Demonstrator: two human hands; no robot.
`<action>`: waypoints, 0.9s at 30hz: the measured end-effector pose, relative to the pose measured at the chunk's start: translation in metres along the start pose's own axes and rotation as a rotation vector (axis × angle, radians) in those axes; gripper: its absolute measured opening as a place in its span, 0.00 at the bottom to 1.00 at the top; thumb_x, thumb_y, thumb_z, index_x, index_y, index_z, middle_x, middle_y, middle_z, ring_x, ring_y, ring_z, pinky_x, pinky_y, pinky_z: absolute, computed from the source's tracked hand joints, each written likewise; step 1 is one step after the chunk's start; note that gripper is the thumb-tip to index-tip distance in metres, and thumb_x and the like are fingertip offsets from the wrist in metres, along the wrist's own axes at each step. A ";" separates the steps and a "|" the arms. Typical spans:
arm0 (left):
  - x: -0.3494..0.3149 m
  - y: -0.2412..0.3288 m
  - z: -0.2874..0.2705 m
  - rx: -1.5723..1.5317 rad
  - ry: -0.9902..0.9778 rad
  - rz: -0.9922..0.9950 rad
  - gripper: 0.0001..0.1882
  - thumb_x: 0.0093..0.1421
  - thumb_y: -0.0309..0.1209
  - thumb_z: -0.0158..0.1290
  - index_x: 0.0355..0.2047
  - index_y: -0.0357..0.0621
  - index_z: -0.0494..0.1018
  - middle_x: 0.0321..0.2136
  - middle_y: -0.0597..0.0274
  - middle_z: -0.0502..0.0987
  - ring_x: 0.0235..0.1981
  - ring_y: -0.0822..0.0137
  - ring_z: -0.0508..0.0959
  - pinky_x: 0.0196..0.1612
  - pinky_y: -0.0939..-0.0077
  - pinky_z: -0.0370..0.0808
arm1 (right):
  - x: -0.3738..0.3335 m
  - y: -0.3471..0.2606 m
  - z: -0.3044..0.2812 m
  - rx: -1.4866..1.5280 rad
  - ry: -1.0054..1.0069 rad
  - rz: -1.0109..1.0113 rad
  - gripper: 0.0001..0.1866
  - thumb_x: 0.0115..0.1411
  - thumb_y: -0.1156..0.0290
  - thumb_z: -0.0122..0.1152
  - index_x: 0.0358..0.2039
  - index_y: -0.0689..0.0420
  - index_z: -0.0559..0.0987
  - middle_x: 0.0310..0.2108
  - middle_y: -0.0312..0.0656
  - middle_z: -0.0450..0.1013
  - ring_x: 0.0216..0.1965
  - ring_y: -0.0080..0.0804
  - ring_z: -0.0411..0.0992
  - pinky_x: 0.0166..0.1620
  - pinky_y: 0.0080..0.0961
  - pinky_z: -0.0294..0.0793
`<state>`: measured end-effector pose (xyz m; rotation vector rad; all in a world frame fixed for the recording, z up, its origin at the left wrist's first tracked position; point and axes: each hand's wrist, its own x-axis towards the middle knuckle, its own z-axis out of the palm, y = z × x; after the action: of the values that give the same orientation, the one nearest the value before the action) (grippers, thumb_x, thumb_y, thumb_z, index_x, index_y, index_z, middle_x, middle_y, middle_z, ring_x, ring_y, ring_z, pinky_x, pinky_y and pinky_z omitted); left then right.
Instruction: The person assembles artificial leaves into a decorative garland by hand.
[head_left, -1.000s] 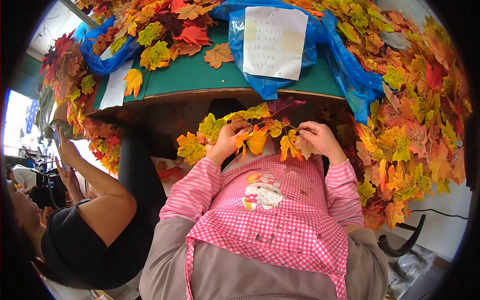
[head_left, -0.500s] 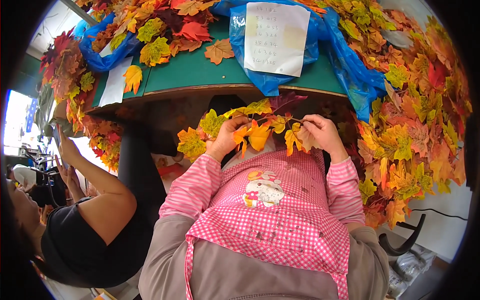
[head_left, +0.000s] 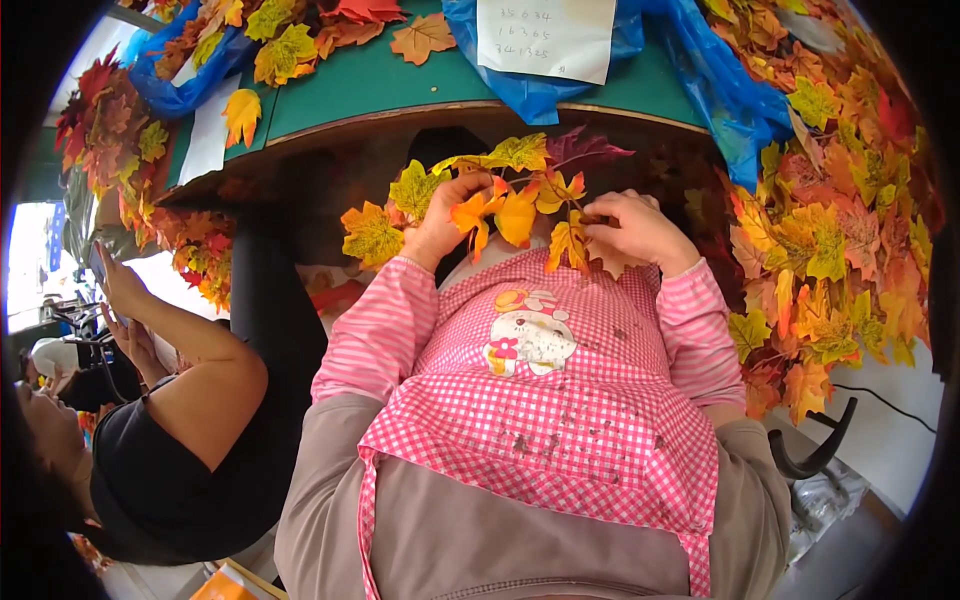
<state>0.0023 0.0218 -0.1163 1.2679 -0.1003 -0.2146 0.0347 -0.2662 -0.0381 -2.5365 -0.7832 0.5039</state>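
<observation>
Between my hands, just under the table's front edge, hangs a garland [head_left: 516,215] of artificial autumn leaves on a thin stem. Yellow-green leaves are at its left, orange-yellow ones in the middle, and a dark purple leaf sticks out at the top. My left hand [head_left: 442,222] is closed around the stem, its fingertips partly behind an orange leaf. Fingers bent, my right hand [head_left: 640,228] pinches the garland's right end, next to a hanging orange leaf [head_left: 567,243] and a pale brownish leaf below it. The exact spot under the right fingertips is hidden.
Across the front runs a green-topped table [head_left: 385,82] with blue plastic bags [head_left: 735,100], a handwritten paper sheet [head_left: 545,40] and loose leaves. A big leaf heap [head_left: 820,240] spills down at the right. At the left sits a person [head_left: 185,430] in black, holding a phone-like object.
My right hand has shifted slightly left and turned inward, its fingers lower on the garland. My left hand keeps its hold. The view has tilted, so the table sits higher in the picture.
</observation>
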 end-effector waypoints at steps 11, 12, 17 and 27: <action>-0.007 -0.003 0.010 0.093 0.011 0.014 0.07 0.63 0.25 0.51 0.40 0.33 0.73 0.35 0.66 0.74 0.38 0.75 0.73 0.42 0.82 0.71 | 0.015 -0.026 0.019 0.520 0.307 -0.029 0.10 0.59 0.69 0.58 0.38 0.63 0.77 0.32 0.48 0.77 0.34 0.40 0.77 0.37 0.27 0.73; -0.006 0.004 0.013 0.185 0.009 0.038 0.08 0.62 0.25 0.52 0.39 0.33 0.74 0.35 0.63 0.75 0.38 0.75 0.73 0.42 0.81 0.71 | 0.013 -0.029 0.014 0.555 0.280 -0.009 0.10 0.59 0.70 0.57 0.38 0.63 0.77 0.32 0.47 0.77 0.33 0.38 0.76 0.37 0.26 0.72; -0.014 0.031 0.041 0.772 0.083 0.252 0.11 0.57 0.24 0.52 0.40 0.33 0.74 0.39 0.51 0.75 0.38 0.59 0.77 0.41 0.75 0.73 | 0.013 -0.010 0.016 0.515 0.409 -0.004 0.08 0.61 0.74 0.55 0.38 0.63 0.77 0.27 0.37 0.74 0.29 0.17 0.70 0.34 0.18 0.69; -0.033 0.060 0.000 0.785 0.647 0.549 0.10 0.57 0.19 0.51 0.40 0.38 0.74 0.36 0.55 0.74 0.39 0.62 0.77 0.40 0.76 0.74 | -0.006 0.039 0.016 0.608 0.662 0.056 0.08 0.62 0.73 0.54 0.38 0.63 0.77 0.29 0.34 0.75 0.31 0.18 0.69 0.37 0.17 0.69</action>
<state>-0.0234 0.0461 -0.0577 1.9670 0.0360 0.7806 0.0401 -0.2936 -0.0696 -1.9554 -0.2527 -0.0956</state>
